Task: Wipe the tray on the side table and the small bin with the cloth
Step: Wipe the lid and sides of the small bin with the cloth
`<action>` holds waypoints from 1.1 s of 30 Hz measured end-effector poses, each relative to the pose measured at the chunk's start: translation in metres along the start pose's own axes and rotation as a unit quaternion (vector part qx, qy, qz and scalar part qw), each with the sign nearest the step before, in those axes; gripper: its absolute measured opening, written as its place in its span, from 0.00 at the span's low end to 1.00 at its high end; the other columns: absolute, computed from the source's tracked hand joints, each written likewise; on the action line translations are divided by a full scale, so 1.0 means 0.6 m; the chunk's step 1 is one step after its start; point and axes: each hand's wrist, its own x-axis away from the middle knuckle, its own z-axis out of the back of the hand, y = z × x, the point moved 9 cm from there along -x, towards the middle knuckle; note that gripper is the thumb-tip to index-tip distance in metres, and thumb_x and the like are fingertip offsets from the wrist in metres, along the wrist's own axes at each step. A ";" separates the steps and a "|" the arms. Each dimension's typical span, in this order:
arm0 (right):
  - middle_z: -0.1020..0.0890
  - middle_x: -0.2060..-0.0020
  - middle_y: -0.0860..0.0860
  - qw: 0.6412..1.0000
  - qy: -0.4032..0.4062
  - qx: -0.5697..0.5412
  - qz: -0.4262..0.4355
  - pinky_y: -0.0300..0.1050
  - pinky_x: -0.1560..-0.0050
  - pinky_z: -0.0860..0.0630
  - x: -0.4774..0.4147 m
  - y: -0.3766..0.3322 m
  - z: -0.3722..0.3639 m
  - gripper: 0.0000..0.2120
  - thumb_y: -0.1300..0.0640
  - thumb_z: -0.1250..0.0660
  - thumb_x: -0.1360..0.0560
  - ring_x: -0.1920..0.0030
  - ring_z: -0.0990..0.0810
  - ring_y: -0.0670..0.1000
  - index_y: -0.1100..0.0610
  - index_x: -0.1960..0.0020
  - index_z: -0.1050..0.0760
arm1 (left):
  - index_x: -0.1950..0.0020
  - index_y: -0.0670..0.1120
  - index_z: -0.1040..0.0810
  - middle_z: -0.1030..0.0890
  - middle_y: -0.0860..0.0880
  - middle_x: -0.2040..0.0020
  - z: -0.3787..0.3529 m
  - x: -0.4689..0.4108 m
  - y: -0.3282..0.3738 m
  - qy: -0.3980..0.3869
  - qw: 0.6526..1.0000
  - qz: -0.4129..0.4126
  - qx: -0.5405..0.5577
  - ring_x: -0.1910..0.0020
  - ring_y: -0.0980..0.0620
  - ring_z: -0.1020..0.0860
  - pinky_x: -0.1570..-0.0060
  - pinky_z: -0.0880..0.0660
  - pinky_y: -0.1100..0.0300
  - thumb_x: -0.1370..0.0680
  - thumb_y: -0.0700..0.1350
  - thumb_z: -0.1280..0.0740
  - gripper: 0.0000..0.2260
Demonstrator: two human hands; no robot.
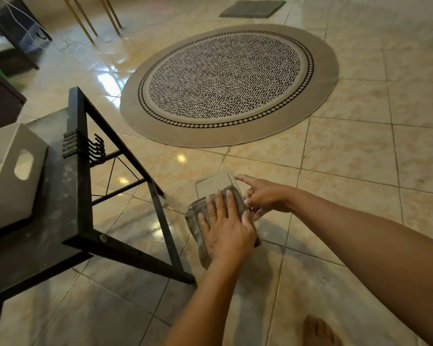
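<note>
The small bin is a beige box with a rounded lid, standing on the floor beside the side table's leg. A brown-grey cloth lies folded over the near part of its lid. My left hand presses flat on the cloth with fingers together. My right hand rests against the bin's right edge, index finger stretched along the lid's far corner. The light grey tray, with a handle cutout, sits on the dark side table at the left. The bin's body is hidden under the cloth and hands.
The side table has a black metal frame with hooks on its side rail. A round patterned rug lies on the glossy tiled floor beyond. A grey mat and wooden chair legs are farther back. My bare foot shows at the bottom right.
</note>
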 end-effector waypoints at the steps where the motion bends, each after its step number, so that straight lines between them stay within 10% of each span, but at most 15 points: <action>1: 0.26 0.60 0.56 1.000 0.001 0.002 0.000 0.48 0.60 0.18 -0.002 0.000 0.000 0.42 0.73 0.39 0.23 0.65 0.21 0.50 0.42 0.20 0.49 | 0.25 0.54 0.72 0.75 0.51 0.24 0.005 -0.011 -0.001 -0.004 1.000 0.012 0.002 0.27 0.49 0.76 0.29 0.73 0.45 0.17 0.60 0.57 0.29; 13: 0.25 0.62 0.56 1.000 -0.008 -0.023 0.007 0.45 0.63 0.18 0.000 0.001 -0.002 0.42 0.72 0.37 0.23 0.66 0.21 0.49 0.43 0.20 0.50 | 0.21 0.53 0.66 0.67 0.50 0.20 0.034 -0.058 -0.036 0.021 1.000 -0.015 -0.007 0.24 0.47 0.70 0.26 0.68 0.42 0.17 0.53 0.57 0.27; 17: 0.23 0.63 0.56 1.000 -0.009 -0.028 0.000 0.45 0.65 0.19 0.003 0.004 0.001 0.44 0.74 0.38 0.25 0.69 0.21 0.49 0.43 0.20 0.52 | 0.21 0.54 0.65 0.67 0.53 0.21 0.019 -0.042 0.018 0.005 0.988 -0.146 -0.058 0.23 0.48 0.69 0.25 0.67 0.45 0.21 0.59 0.64 0.29; 22: 0.25 0.61 0.56 1.000 0.002 -0.016 0.007 0.44 0.65 0.19 -0.008 -0.004 -0.008 0.44 0.72 0.36 0.23 0.66 0.22 0.50 0.43 0.20 0.52 | 0.20 0.50 0.65 0.65 0.49 0.20 0.058 -0.097 -0.041 0.020 0.999 -0.026 -0.012 0.23 0.46 0.68 0.24 0.61 0.41 0.17 0.52 0.54 0.29; 33: 0.25 0.62 0.56 1.000 0.012 -0.009 -0.004 0.46 0.63 0.18 -0.001 -0.004 -0.019 0.46 0.72 0.36 0.24 0.67 0.23 0.49 0.44 0.20 0.55 | 0.20 0.50 0.65 0.64 0.48 0.19 0.048 -0.102 -0.027 0.037 0.999 -0.030 -0.021 0.23 0.47 0.68 0.24 0.63 0.42 0.18 0.53 0.54 0.30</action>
